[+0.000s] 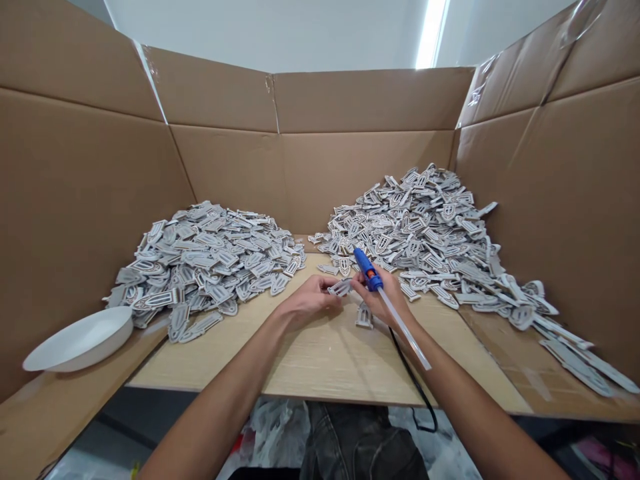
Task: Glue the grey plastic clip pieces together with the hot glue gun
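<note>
My left hand (pixel 316 297) is closed on a small white-grey arched piece (pixel 341 288) above the middle of the board. The fingertips of my right hand (pixel 383 292) reach the same piece's right end. A blue glue gun (pixel 367 269) rests in my right hand, its nozzle pointing up and away, with a long clear glue stick (pixel 407 333) sticking out behind. Another arched piece (pixel 364 316) lies on the board just below my right fingers.
Large heaps of similar pieces rise at left (pixel 210 253) and right (pixel 415 220). A white oval bowl (pixel 80 340) sits far left. Cardboard walls (pixel 370 160) surround the wooden board (pixel 320 373). A black cord (pixel 413 377) hangs over the front edge.
</note>
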{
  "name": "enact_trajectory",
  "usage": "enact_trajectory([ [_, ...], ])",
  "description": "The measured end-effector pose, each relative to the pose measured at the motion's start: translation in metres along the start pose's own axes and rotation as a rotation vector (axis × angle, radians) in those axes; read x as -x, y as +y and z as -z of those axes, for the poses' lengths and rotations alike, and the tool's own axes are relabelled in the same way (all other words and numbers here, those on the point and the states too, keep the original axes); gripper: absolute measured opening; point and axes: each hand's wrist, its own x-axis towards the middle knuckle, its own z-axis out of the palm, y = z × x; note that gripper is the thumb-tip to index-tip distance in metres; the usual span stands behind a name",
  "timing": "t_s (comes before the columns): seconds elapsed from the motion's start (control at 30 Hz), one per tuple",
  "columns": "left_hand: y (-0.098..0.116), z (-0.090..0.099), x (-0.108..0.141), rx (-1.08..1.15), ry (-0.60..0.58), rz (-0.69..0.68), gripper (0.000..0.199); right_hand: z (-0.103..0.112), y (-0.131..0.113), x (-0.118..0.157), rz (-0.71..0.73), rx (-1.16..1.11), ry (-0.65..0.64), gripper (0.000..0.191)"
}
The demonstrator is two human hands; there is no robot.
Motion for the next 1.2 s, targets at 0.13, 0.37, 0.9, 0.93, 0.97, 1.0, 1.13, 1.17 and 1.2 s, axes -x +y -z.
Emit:
enact_trajectory([
  [0.13, 0.001, -0.001, 0.0, -0.013, 0.009, 0.003, 0.025, 0.001, -0.005, 0.001, 0.026, 0.044, -0.04, 0.012],
  [0.37, -0.001, -0.003, 0.002, 0.023, -0.001, 0.009, 0.029, -0.003, -0.004, 0.003, 0.054, 0.124, -0.067, 0.016],
  [0.9, -0.003, -0.008, -0.005, -0.012, 0.08, -0.045, 0.032, -0.006, -0.004, 0.004, 0.155, 0.226, 0.034, 0.019],
  [0.93, -0.003, -0.008, -0.004, -0.008, 0.087, -0.043, 0.03, -0.005, -0.004, 0.003, 0.146, 0.233, 0.056, 0.019],
  [0.97, -0.003, -0.009, -0.003, 0.0, 0.09, -0.037, 0.027, -0.005, -0.003, 0.003, 0.13, 0.232, 0.073, 0.018],
  [1.0, -0.003, -0.009, -0.003, 0.011, 0.096, -0.032, 0.024, -0.005, -0.003, 0.003, 0.107, 0.217, 0.079, 0.017],
  [1.13, -0.002, -0.01, -0.003, 0.071, 0.139, -0.009, 0.028, -0.004, -0.001, 0.002, -0.018, 0.019, -0.002, 0.017],
  [1.17, -0.002, -0.01, -0.004, 0.083, 0.154, -0.004, 0.028, -0.004, -0.001, 0.002, -0.044, -0.041, -0.021, 0.02],
  [1.2, -0.002, -0.01, -0.005, 0.095, 0.171, -0.002, 0.026, -0.004, -0.002, 0.002, -0.062, -0.09, -0.033, 0.023],
])
